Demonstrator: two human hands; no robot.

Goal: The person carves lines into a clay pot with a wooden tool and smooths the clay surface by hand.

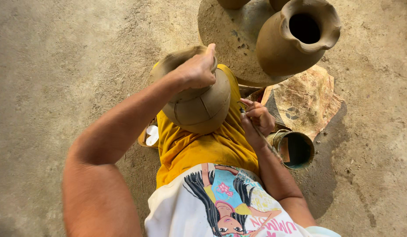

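The unfired clay pot point(199, 105) lies tilted on the person's lap, resting on a yellow cloth point(199, 149) that covers the legs. Its mouth points up and away from the body, and its round belly, marked with thin scored lines, faces the camera.

The left hand point(197, 70) sits on top of this pot at the rim, its grip closed over the lip with the fingers curled around the edge and the thumb raised. The right hand point(256, 120) is just right of the pot's belly, its grip narrow and pinched around a thin stick tool point(256, 129); the upper end of the tool lies close against the pot's side, though whether it touches the clay cannot be told.

Beyond the pot, farther from the body, a round clay-smeared board point(230, 39) lies on the dirt floor point(58, 66) and carries a taller clay vase point(291, 39) with a wavy flared rim. Right of the pot, past the right hand, a crumpled sack point(309, 101) is spread on the floor, and a small metal can point(295, 149) stands open just below it. Left of the pot, partly hidden under the yellow cloth, lies a sandal point(148, 136).
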